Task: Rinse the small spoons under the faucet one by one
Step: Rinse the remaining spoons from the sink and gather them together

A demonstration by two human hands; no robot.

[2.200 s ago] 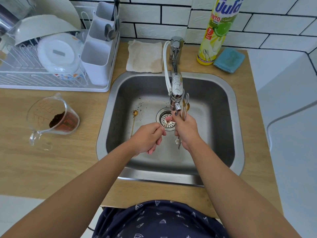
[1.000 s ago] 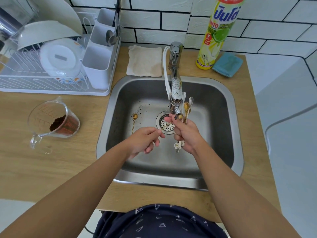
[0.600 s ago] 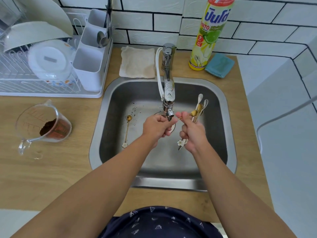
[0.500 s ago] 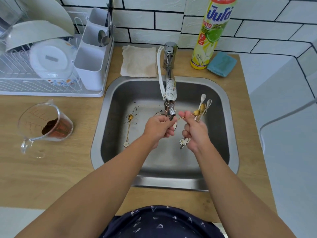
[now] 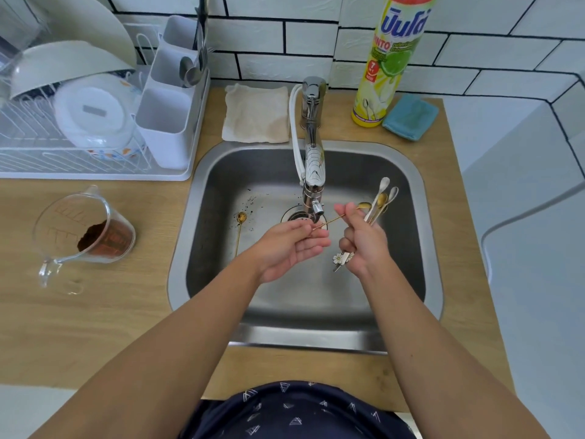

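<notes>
The left hand (image 5: pixel 289 245) had come up from a loose curl low over the sink to the faucet spout (image 5: pixel 315 206), where its fingertips pinched the handle end of a thin gold spoon (image 5: pixel 335 219). That spoon ran rightward, its bowl beside the bundle of small spoons (image 5: pixel 381 201); a second before, no such spoon had been drawn out sideways. The right hand (image 5: pixel 364 239) had shifted right of the spout and was clamped on the bundle, bowls fanned upward and flower-tipped handles showing below the fist. Judged from this, one spoon was being separated for its own rinse — the one-by-one routine was in progress. Whether water was running could not be told.

One further gold spoon (image 5: pixel 239 231) lay on the floor of the sink (image 5: pixel 411 248), left of the drain (image 5: pixel 292 215), in the same place as before, amid dark specks. It appeared still to need rinsing.

Containers:
- Glass measuring jug (image 5: pixel 85 231) on the counter, left of the sink — held a layer of brown grounds.
- White cutlery caddy (image 5: pixel 167 122) on the drying rack (image 5: pixel 47 153) — metal utensils in its far compartment; nothing visible in the nearest.
- Rack also carried an upturned bowl (image 5: pixel 66 64) and a white lidded container (image 5: pixel 95 112).
- Dish soap bottle (image 5: pixel 386 58), far right of the faucet, beside a blue cloth (image 5: pixel 410 117).
</notes>
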